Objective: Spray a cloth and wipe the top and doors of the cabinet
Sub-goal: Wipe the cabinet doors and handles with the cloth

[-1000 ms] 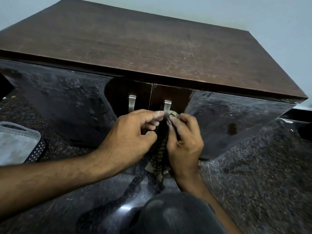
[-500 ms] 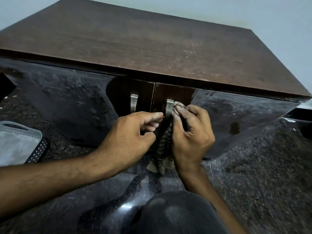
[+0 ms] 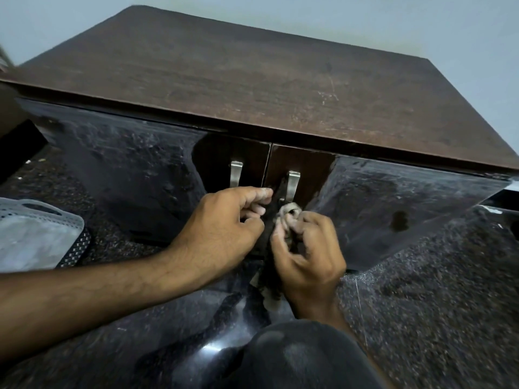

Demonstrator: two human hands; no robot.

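The cabinet has a scuffed brown top and two glossy dark doors, left door and right door, each with a metal handle by the middle seam. My right hand grips a bunched striped cloth just below the right handle. The cloth's tail hangs down between my hands. My left hand is curled at the seam beside the cloth, its fingers and thumb pinching what looks like a dark strip of it. No spray bottle is in view.
A grey perforated basket sits on the speckled dark floor at the left. My dark-clad knee is at the bottom, close to the doors. A pale wall rises behind the cabinet.
My right hand rose with the cloth to the top of the right handle, then slid back down below it. My left hand has stayed at the seam.
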